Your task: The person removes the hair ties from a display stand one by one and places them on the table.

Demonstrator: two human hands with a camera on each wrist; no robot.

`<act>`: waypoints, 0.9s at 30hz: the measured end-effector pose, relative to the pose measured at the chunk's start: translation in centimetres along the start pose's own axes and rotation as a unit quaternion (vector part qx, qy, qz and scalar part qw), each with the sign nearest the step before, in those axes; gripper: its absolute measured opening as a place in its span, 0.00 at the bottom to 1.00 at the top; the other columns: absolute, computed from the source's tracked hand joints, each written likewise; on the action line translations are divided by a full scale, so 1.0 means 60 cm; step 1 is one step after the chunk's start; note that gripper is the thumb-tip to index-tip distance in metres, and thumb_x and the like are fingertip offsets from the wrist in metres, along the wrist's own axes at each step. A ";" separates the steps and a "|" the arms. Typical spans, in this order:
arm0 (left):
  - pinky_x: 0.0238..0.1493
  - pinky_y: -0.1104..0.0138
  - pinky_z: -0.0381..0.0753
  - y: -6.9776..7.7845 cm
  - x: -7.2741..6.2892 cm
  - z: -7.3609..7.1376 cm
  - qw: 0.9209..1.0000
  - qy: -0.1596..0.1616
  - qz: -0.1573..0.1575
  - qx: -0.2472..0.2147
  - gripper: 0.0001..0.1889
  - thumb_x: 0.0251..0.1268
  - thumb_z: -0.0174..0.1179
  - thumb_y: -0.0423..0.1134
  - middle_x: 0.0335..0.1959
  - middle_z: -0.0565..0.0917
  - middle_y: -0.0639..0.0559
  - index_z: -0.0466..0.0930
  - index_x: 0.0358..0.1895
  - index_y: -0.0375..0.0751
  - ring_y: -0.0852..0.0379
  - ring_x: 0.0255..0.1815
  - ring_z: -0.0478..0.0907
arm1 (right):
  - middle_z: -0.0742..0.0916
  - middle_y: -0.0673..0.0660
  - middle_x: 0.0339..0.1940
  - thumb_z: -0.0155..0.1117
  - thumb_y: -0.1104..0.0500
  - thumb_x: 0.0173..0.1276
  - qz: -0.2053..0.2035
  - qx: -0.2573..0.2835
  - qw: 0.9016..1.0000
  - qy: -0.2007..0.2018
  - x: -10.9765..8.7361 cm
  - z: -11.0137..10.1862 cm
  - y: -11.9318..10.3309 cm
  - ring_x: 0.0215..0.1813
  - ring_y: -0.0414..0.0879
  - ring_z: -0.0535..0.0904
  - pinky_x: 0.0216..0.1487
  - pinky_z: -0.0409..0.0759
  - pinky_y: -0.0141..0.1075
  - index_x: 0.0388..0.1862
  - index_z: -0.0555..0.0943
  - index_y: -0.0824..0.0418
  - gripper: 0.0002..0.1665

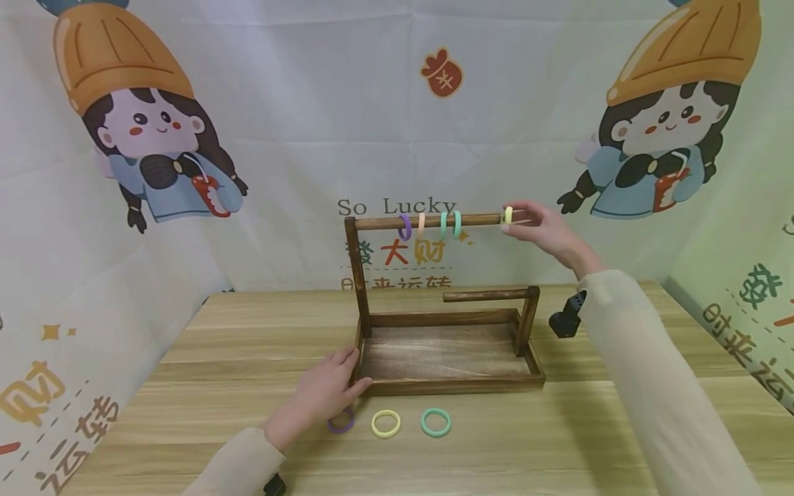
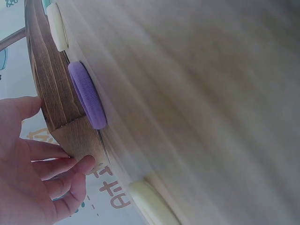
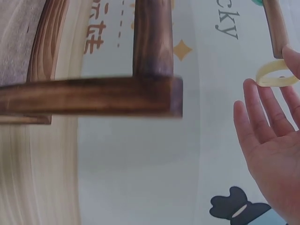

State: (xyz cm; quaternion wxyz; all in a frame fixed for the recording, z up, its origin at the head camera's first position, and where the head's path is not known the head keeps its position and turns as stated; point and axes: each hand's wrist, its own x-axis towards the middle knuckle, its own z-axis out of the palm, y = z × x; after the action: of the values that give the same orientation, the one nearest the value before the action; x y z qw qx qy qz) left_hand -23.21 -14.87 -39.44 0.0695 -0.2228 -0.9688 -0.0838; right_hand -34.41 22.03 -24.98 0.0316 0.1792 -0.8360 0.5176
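My right hand (image 1: 546,231) pinches a yellow hair tie (image 1: 509,215) between thumb and fingers at the free right end of the upper rod (image 1: 480,220). In the right wrist view the hair tie (image 3: 274,75) is right by the rod's tip; whether the rod passes through it I cannot tell. On that rod hang a purple hair tie (image 1: 405,227), a peach one and two green ones. My left hand (image 1: 325,386) holds the near left corner of the dark wooden rack (image 1: 453,386), thumb on the front wall, fingers along the left side.
On the table before the rack lie a purple hair tie (image 1: 341,421), partly behind my left hand, a yellow one (image 1: 386,424) and a green one (image 1: 436,422). Another pale yellow one (image 2: 152,204) shows in the left wrist view. A lower rod (image 1: 484,296) points left above the tray.
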 end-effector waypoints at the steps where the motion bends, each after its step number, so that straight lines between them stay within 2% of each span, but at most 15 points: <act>1: 0.52 0.52 0.67 0.000 0.000 0.000 1.000 0.000 0.000 -0.001 0.33 0.61 0.51 0.53 0.56 0.67 0.34 0.65 0.57 0.26 0.37 0.54 0.66 | 0.68 0.65 0.57 0.58 0.55 0.62 0.001 -0.003 1.000 0.005 -0.003 -0.003 0.001 0.57 0.57 0.64 0.55 0.64 0.51 0.62 0.61 0.65 0.32; 8: 0.54 0.52 0.65 0.001 0.000 0.000 1.000 -0.002 0.000 -0.008 0.32 0.61 0.51 0.52 0.56 0.67 0.34 0.64 0.57 0.25 0.37 0.54 0.65 | 0.69 0.64 0.57 0.59 0.51 0.62 0.006 -0.028 0.999 0.027 -0.023 -0.023 0.005 0.57 0.58 0.64 0.56 0.60 0.55 0.62 0.62 0.63 0.33; 15: 0.54 0.52 0.65 0.003 -0.001 -0.002 1.000 -0.004 -0.003 -0.010 0.32 0.61 0.51 0.52 0.57 0.67 0.34 0.64 0.57 0.25 0.37 0.55 0.65 | 0.70 0.63 0.56 0.59 0.51 0.61 0.010 -0.047 0.999 0.020 -0.039 -0.032 0.006 0.55 0.56 0.66 0.54 0.60 0.56 0.62 0.63 0.62 0.33; 21: 0.54 0.52 0.65 0.003 -0.002 -0.003 1.000 -0.005 -0.002 -0.012 0.32 0.61 0.51 0.52 0.57 0.66 0.34 0.64 0.57 0.25 0.37 0.55 0.65 | 0.75 0.62 0.51 0.59 0.51 0.61 -0.002 -0.084 0.996 0.016 -0.052 -0.032 0.012 0.47 0.52 0.70 0.45 0.68 0.46 0.59 0.67 0.63 0.30; 27: 0.53 0.52 0.66 0.002 -0.001 -0.003 1.000 -0.006 -0.003 -0.008 0.33 0.61 0.50 0.53 0.57 0.66 0.34 0.64 0.58 0.25 0.37 0.55 0.65 | 0.76 0.62 0.48 0.58 0.53 0.62 -0.022 -0.105 0.994 -0.002 -0.064 -0.030 0.012 0.43 0.49 0.70 0.40 0.68 0.39 0.59 0.69 0.65 0.28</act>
State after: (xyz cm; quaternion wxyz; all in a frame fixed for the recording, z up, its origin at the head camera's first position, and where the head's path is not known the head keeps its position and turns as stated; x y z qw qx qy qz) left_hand -23.07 -14.85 -39.26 0.0622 -0.2211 -0.9691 -0.0902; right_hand -31.30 24.93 -25.71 0.0604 0.1944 -0.8817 0.4256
